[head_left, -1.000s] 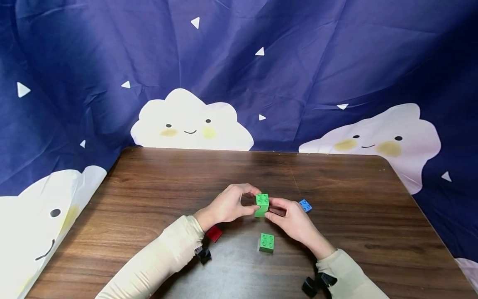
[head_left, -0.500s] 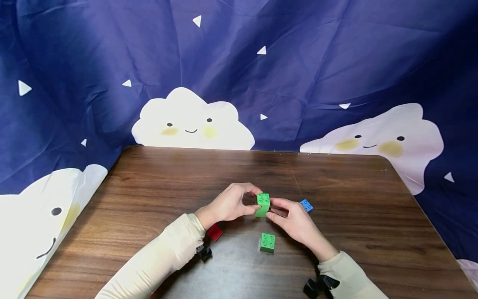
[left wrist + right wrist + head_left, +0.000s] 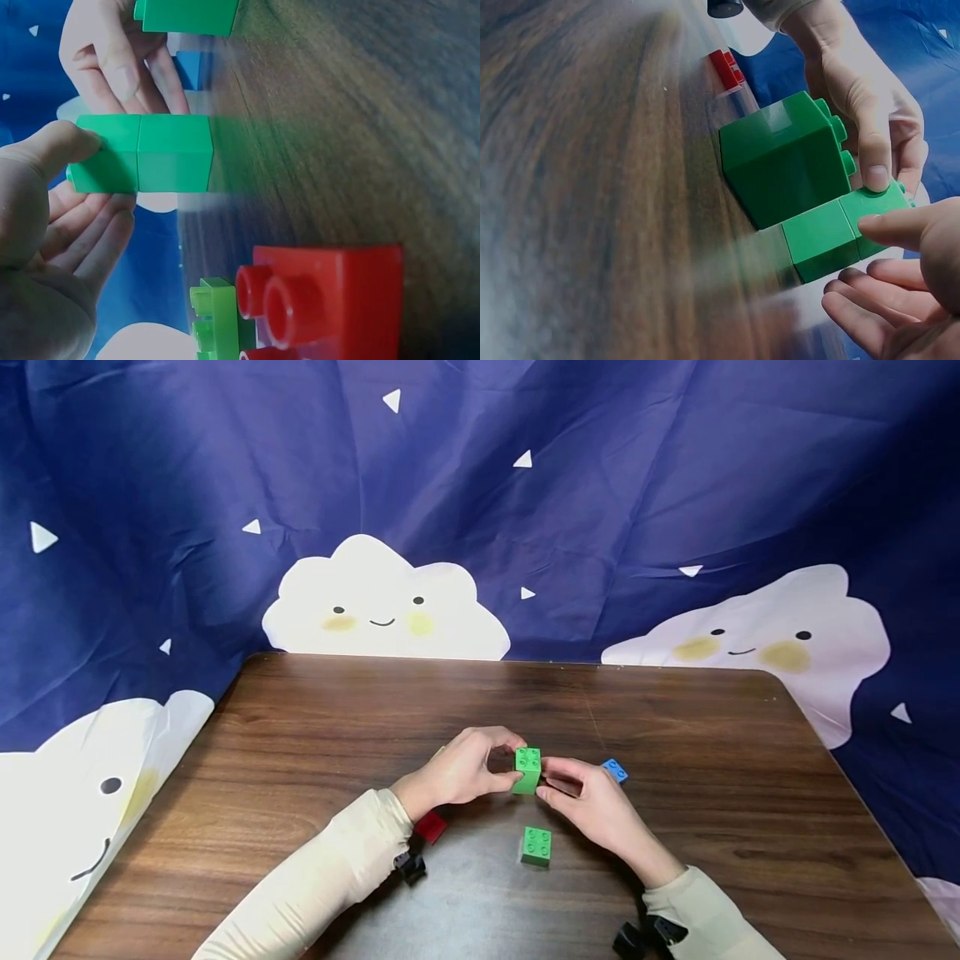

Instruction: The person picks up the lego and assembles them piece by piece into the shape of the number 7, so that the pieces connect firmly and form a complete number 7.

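Note:
Two green toy bricks stand stacked (image 3: 527,772) near the middle of the table, studs up. My left hand (image 3: 468,768) pinches the upper brick between thumb and fingers from the left; the thumb lies flat on it in the left wrist view. On the other side is my right hand (image 3: 588,797), its thumb and fingertips right at the stack's right side. Its fingers are spread loosely beside the bricks in the right wrist view (image 3: 900,289). Closer to me sits another green brick (image 3: 536,847), apart from the stack.
A red brick (image 3: 431,827) lies beside my left wrist. A blue brick (image 3: 615,770) is just past my right hand, partly covered by it. Behind my left hand is a light green brick (image 3: 217,319), mostly hidden in the head view. A cloud-patterned cloth (image 3: 562,527) hangs behind the table.
My right forearm has shifted very slightly to the right. Both hands stay at the stack, and the bricks keep their places.

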Demonstrator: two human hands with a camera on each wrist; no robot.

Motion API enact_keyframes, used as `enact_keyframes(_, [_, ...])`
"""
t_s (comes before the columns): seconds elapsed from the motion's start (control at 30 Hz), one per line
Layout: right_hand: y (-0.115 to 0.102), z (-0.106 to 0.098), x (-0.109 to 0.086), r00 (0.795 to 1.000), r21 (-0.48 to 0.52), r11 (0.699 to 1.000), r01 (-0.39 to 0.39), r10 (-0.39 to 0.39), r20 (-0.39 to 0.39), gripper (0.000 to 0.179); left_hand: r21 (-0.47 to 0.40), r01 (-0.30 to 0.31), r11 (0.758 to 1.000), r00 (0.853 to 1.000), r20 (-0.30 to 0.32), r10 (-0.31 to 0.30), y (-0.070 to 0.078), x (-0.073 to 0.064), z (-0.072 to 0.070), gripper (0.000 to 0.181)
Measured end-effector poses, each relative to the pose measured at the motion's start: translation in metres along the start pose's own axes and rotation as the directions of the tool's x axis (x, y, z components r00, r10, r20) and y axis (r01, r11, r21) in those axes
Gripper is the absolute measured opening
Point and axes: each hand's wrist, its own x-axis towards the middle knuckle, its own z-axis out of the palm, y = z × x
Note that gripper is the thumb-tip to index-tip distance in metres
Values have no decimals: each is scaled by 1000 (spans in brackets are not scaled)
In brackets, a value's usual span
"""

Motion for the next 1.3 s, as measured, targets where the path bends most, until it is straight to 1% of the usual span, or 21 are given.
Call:
enact_keyframes(0.17, [-2, -2, -4, 998, -2, 999, 49, -49, -26, 40, -33, -4, 999, 1000, -6, 4, -2, 0, -1, 32])
enact_keyframes(0.3, [-1, -2, -8, 996, -7, 997, 73, -73, -48, 38, -59, 17, 998, 1000, -8, -17, -3, -2, 1, 30])
enact_keyframes(0.4, [0, -2, -11, 993, -4, 994, 108, -109, -53, 37, -75, 38, 996, 999, -14, -39, -4, -3, 3, 29])
enact_keyframes(0.53, [0, -2, -15, 988, -3, 990, 142, -141, -54, 35, -87, 41, 995, 999, -19, -43, -6, -4, 6, 30])
enact_keyframes(0.63, [-1, -2, -18, 988, -2, 990, 142, -142, -55, 34, -98, 32, 995, 999, -21, -34, -6, -4, 7, 30])
enact_keyframes(0.87, [-3, -1, -25, 982, 18, 983, 182, -180, -60, 32, -124, 24, 992, 999, -35, -29, -7, -4, 9, 30])
enact_keyframes(1.1, [-1, 0, -32, 986, 23, 987, 159, -158, -43, 34, -130, 21, 991, 999, -36, -26, -7, -4, 9, 30])
enact_keyframes(1.3, [0, 1, -36, 987, 35, 986, 161, -160, -26, 35, -131, 15, 991, 999, -39, -20, -7, -3, 8, 31])
